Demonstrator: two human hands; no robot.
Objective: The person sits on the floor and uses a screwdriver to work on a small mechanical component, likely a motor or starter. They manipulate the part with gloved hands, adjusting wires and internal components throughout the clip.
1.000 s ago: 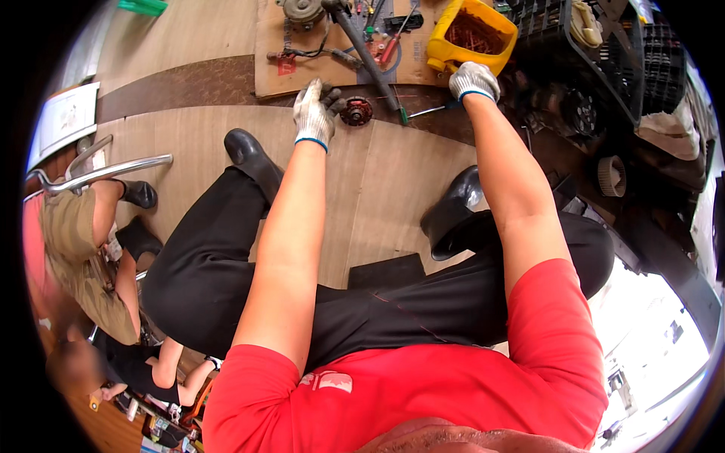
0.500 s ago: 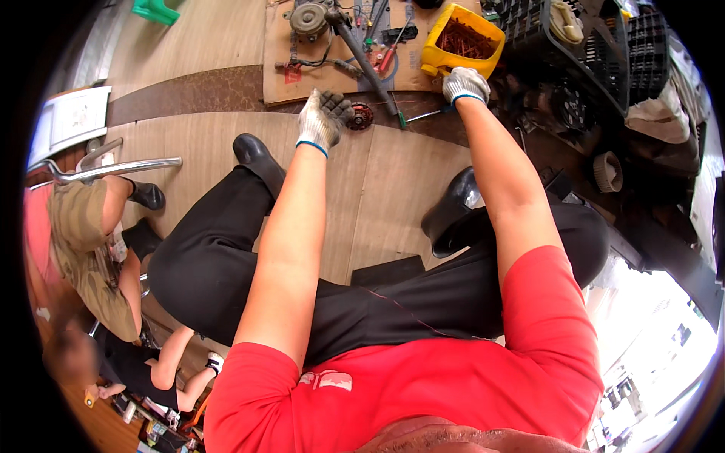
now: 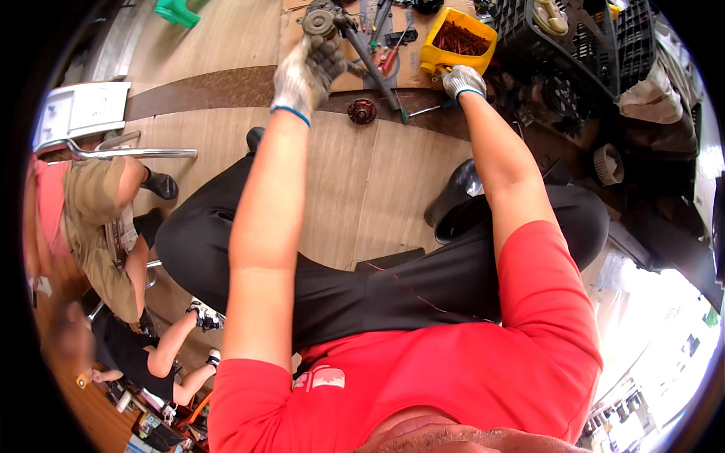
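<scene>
My left hand (image 3: 310,72), in a white glove with dark palm, is raised near a round metal part (image 3: 319,24) on cardboard, its fingers loosely bent and apart, somewhat blurred, with nothing visible in them. My gloved right hand (image 3: 462,80) is closed on the near handle end of a yellow cut-open container (image 3: 458,39) full of reddish copper-coloured pieces. Between my hands lie a dark metal tube (image 3: 370,64) with a green end, a thin screwdriver (image 3: 423,111) and a round copper-wound part (image 3: 362,111). Small tools lie on the cardboard (image 3: 355,75).
Black crates (image 3: 559,45) and dark machine parts fill the right. A plastic ring (image 3: 608,164) lies there. At left are a chrome tube frame (image 3: 151,153), a white board (image 3: 79,106), a green object (image 3: 175,11) and two seated co-workers (image 3: 98,211) (image 3: 132,351).
My left hand has moved up and slightly left, away from the copper-wound part toward the round metal part. My right hand stays at the yellow container, shifting slightly with the view.
</scene>
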